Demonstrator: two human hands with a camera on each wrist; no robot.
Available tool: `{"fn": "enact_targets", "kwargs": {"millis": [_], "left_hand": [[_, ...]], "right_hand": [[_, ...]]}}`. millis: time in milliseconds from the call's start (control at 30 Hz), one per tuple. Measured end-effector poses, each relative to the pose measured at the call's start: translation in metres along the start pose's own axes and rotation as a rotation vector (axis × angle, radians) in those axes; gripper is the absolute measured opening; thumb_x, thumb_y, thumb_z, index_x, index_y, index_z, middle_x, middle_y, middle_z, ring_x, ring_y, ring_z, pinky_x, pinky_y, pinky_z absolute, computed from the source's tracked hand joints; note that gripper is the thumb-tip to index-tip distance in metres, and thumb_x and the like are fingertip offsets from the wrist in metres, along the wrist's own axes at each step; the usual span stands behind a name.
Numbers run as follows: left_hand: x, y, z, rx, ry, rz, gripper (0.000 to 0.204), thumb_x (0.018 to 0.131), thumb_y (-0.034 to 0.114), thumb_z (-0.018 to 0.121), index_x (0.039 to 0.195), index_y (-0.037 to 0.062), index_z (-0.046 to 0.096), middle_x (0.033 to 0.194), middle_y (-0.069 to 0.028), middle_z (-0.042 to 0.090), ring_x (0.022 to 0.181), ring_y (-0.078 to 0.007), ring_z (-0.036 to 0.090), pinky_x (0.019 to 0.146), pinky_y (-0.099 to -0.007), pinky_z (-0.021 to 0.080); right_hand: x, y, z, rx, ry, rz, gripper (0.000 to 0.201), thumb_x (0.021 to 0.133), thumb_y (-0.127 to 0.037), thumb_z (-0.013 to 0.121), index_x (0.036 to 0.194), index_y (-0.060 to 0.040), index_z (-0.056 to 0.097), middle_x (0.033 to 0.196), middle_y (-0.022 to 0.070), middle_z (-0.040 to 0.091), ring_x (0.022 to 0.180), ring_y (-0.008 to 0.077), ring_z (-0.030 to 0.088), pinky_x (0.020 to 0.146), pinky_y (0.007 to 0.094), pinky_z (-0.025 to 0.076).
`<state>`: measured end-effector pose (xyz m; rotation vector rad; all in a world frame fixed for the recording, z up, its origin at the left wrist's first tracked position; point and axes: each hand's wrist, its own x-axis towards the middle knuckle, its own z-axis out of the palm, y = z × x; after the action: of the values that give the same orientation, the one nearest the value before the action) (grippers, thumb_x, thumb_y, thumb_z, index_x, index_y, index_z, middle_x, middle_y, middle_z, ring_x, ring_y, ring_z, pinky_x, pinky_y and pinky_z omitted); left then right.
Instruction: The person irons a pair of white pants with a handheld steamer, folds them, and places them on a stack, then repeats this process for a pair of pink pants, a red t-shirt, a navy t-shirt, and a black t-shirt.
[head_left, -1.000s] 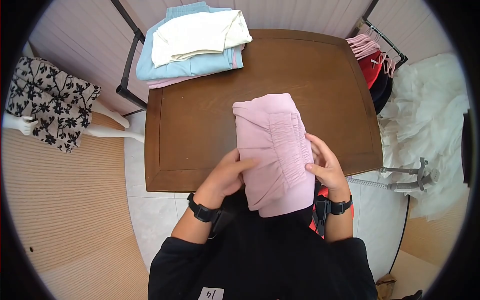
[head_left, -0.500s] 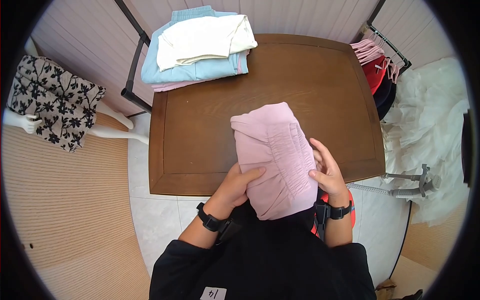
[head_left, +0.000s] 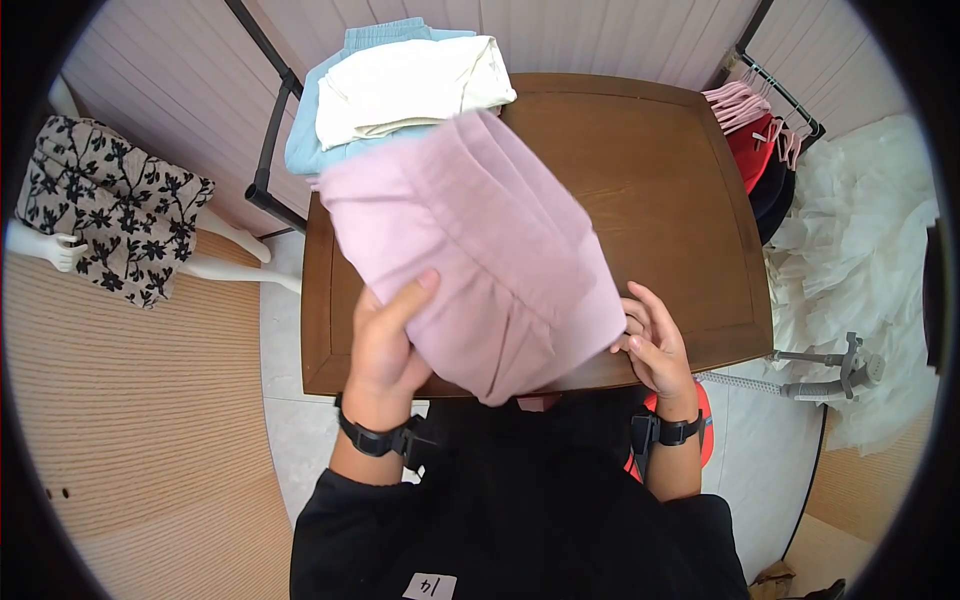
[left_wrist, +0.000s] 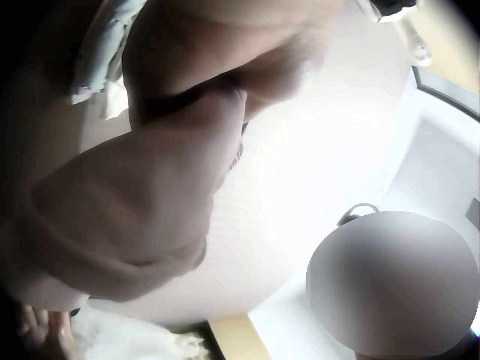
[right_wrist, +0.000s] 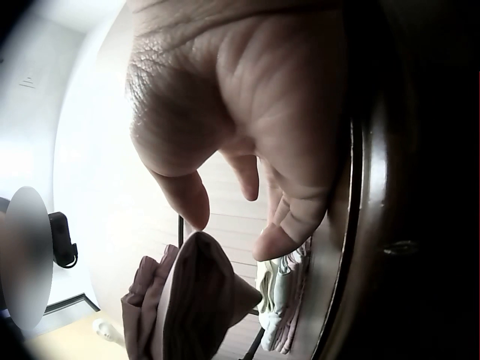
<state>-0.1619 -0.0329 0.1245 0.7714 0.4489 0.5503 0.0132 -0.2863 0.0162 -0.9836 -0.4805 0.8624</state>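
A folded pink elastic-waist garment (head_left: pixel 480 260) is held up over the front left of the table, tilted and slightly blurred. My left hand (head_left: pixel 385 340) grips its near left edge, thumb on top and fingers beneath, hidden by the cloth. In the left wrist view the garment (left_wrist: pixel 135 202) hangs from that hand's grip. At the garment's right corner is my right hand (head_left: pixel 655 345), its fingers loosely bent. The right wrist view shows this hand (right_wrist: pixel 232 97) with parted thumb and fingers, the thumb tip right at the garment's corner (right_wrist: pixel 199 292).
A brown wooden table (head_left: pixel 640 180) lies ahead. At its back left, a white folded garment (head_left: pixel 410 90) tops a stack of light blue clothes (head_left: pixel 310 140). A clothes rack with pink hangers (head_left: pixel 738 103) and a white ruffled dress (head_left: pixel 840 250) are at right; a mannequin in a floral skirt (head_left: pixel 110 210) stands left.
My left hand has swung the pink garment up and left, turning it toward the stack. The right hand has come off the garment's side and stays nearly in place.
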Motion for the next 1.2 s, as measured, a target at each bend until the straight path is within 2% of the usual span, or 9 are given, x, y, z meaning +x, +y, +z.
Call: {"fn": "enact_targets", "kwargs": {"millis": [100,333,567,667,900,967,1100,1133,1200], "left_hand": [[0.016,0.018,0.010,0.014,-0.043,0.153,0.056,0.088,0.005,0.061,0.138,-0.0072,0.040,0.134,-0.0201,0.053,0.120,-0.0313,0.055,0.102,-0.0419,0.044],[0.024,0.010,-0.004,0.109,-0.088,0.116,0.052,0.089,0.002,0.060,0.136,-0.0075,0.041,0.133,-0.0198,0.054,0.120,-0.0299,0.055,0.102,-0.0410,0.045],[0.028,0.000,-0.003,-0.038,-0.033,0.139,0.052,0.090,0.004,0.059,0.138,-0.0064,0.040,0.133,-0.0182,0.053,0.121,-0.0302,0.054,0.103,-0.0412,0.044],[0.045,0.018,0.006,-0.027,0.006,0.230,0.052,0.092,0.007,0.057,0.139,-0.0063,0.039,0.133,-0.0178,0.055,0.121,-0.0306,0.055,0.103,-0.0419,0.044],[0.159,0.104,0.050,-0.157,-0.210,0.477,0.044,0.096,0.014,0.054,0.135,-0.0050,0.045,0.134,-0.0175,0.055,0.122,-0.0296,0.054,0.107,-0.0440,0.043],[0.203,0.104,0.045,-0.260,-0.122,0.581,0.041,0.097,0.013,0.053,0.133,-0.0049,0.046,0.131,-0.0170,0.057,0.122,-0.0296,0.054,0.107,-0.0443,0.043],[0.297,0.044,-0.026,-0.352,0.176,0.368,0.039,0.094,0.003,0.053,0.132,-0.0033,0.046,0.127,-0.0169,0.056,0.114,-0.0317,0.059,0.097,-0.0481,0.051],[0.300,0.028,-0.035,-0.355,0.283,0.344,0.040,0.093,0.001,0.053,0.133,-0.0027,0.046,0.127,-0.0172,0.056,0.113,-0.0336,0.059,0.095,-0.0512,0.053],[0.299,0.020,-0.042,-0.363,0.257,0.320,0.039,0.093,0.001,0.052,0.131,-0.0054,0.046,0.126,-0.0189,0.056,0.112,-0.0358,0.060,0.095,-0.0529,0.053]], "right_hand": [[0.000,-0.001,-0.002,-0.009,-0.008,-0.004,0.061,0.092,-0.002,0.059,0.146,0.0003,0.031,0.130,0.0214,0.052,0.104,0.0239,0.061,0.082,0.0315,0.053],[-0.001,0.000,-0.004,-0.006,-0.022,-0.007,0.055,0.093,0.001,0.056,0.144,0.0006,0.035,0.128,0.0210,0.054,0.102,0.0232,0.062,0.081,0.0310,0.052],[-0.001,0.000,-0.005,0.004,-0.035,-0.004,0.053,0.094,0.002,0.055,0.143,0.0004,0.036,0.127,0.0207,0.055,0.102,0.0232,0.062,0.081,0.0311,0.053],[-0.001,0.000,-0.005,0.022,-0.032,0.000,0.052,0.094,0.002,0.055,0.143,0.0004,0.037,0.126,0.0205,0.055,0.102,0.0233,0.062,0.081,0.0310,0.053],[0.000,-0.001,-0.003,0.022,-0.034,-0.008,0.051,0.094,0.001,0.054,0.142,0.0005,0.037,0.126,0.0205,0.056,0.101,0.0237,0.063,0.080,0.0312,0.053],[0.000,-0.002,-0.003,0.024,-0.018,-0.002,0.050,0.095,0.001,0.055,0.142,0.0005,0.037,0.126,0.0202,0.056,0.101,0.0237,0.063,0.080,0.0310,0.053],[0.000,-0.001,-0.004,0.034,-0.025,-0.015,0.050,0.095,-0.001,0.056,0.141,0.0010,0.038,0.126,0.0199,0.056,0.101,0.0236,0.063,0.080,0.0307,0.053],[-0.001,-0.001,-0.004,0.034,-0.026,-0.001,0.049,0.095,-0.001,0.056,0.141,0.0013,0.038,0.126,0.0198,0.056,0.101,0.0236,0.063,0.080,0.0305,0.053],[0.002,-0.002,-0.005,0.032,-0.027,0.001,0.049,0.095,-0.002,0.056,0.141,0.0016,0.039,0.126,0.0197,0.057,0.100,0.0235,0.063,0.080,0.0304,0.053]]}}
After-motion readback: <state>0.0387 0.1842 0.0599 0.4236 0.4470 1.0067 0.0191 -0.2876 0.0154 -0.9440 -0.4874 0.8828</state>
